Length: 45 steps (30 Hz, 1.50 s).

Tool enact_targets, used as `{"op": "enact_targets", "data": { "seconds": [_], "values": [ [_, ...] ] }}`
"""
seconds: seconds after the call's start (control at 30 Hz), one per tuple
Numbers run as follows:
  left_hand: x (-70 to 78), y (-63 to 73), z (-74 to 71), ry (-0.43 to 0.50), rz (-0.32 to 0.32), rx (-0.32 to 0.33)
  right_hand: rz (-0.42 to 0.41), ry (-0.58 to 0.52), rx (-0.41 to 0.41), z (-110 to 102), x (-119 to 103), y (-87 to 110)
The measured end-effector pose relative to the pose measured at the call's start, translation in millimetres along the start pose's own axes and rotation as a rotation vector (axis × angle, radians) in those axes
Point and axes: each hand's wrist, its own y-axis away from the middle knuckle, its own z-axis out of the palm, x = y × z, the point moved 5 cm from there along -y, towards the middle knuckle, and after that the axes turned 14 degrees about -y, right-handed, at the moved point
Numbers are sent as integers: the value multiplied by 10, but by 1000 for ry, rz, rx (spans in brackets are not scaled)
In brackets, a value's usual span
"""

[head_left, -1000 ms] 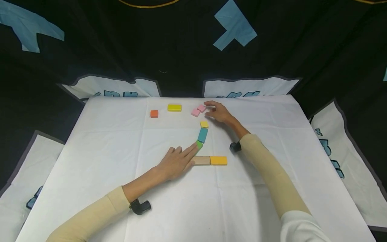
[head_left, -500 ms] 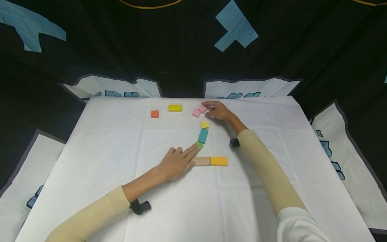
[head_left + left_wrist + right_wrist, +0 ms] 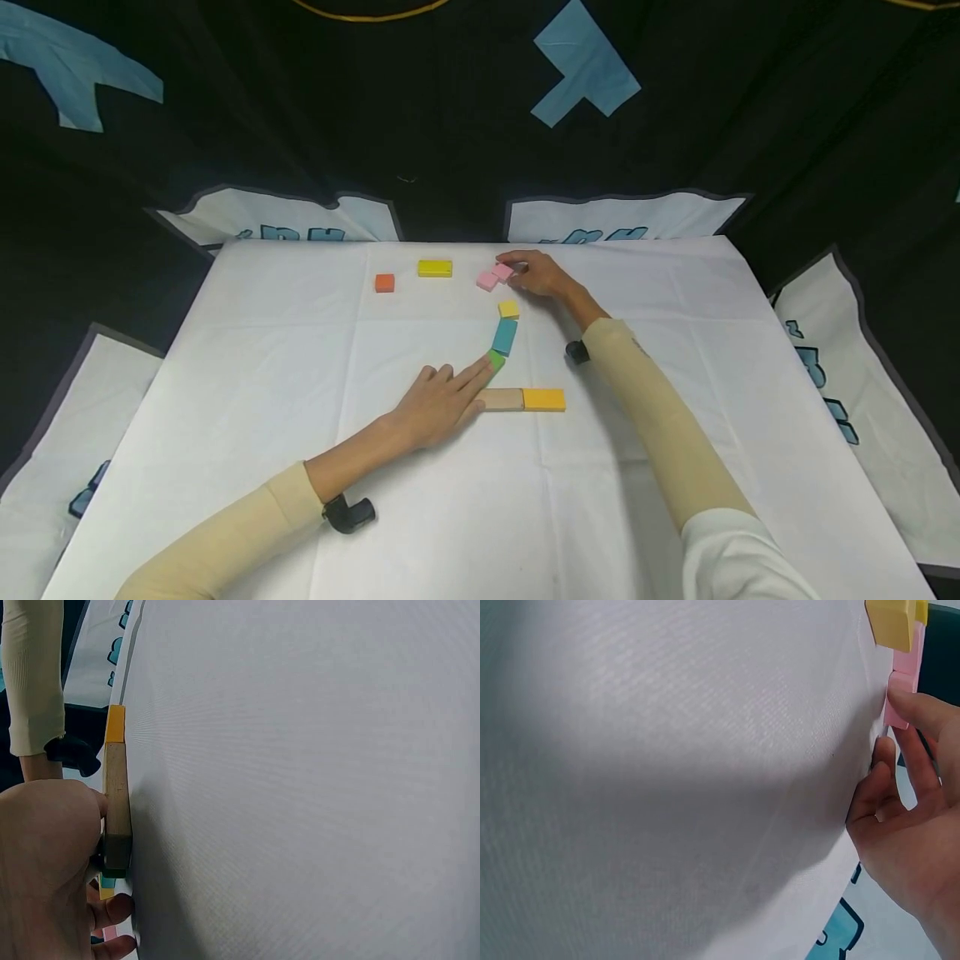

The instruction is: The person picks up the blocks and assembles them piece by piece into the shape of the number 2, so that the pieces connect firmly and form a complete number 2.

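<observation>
In the head view my left hand [image 3: 435, 408] lies palm down, fingers stretched out. Its fingertips rest on the green block [image 3: 497, 360], and the thumb touches the bare wooden block [image 3: 502, 400]. My right hand [image 3: 543, 275] pinches the right one of two pink blocks [image 3: 503, 272] between thumb and index finger. Thumb contact on that pink block [image 3: 898, 714] shows in the right wrist view. Its neighbour, the other pink block [image 3: 487, 282], touches it at the lower left. A teal block [image 3: 505, 337] and a small yellow block [image 3: 508, 309] continue upward from the green one.
An orange-yellow block [image 3: 543, 400] abuts the wooden block's right end. Farther back lie a long yellow block [image 3: 435, 268] and an orange block [image 3: 385, 283]. White cloth covers the table [image 3: 247, 367], with a dark curtain [image 3: 465, 125] behind its far edge.
My right thumb and index finger have closed on the right pink block, which has shifted slightly toward me and turned a little. The left hand has stayed in place.
</observation>
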Motion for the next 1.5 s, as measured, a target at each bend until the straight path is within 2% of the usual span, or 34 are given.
{"op": "enact_targets", "data": {
  "seconds": [0.37, 0.87, 1.1, 1.5],
  "values": [
    [3, 4, -17, -6, -1, 0, 16, -3, 29, -54, 16, 26],
    [17, 13, -17, -3, 2, 2, -27, -8, 25, -62, 60, 57],
    [18, 12, -36, -2, 2, 9, -5, -37, 59, -107, 86, 86],
    [16, 6, -22, -8, 0, 0, -15, -83, 51, -99, 98, 193]
  ]
}}
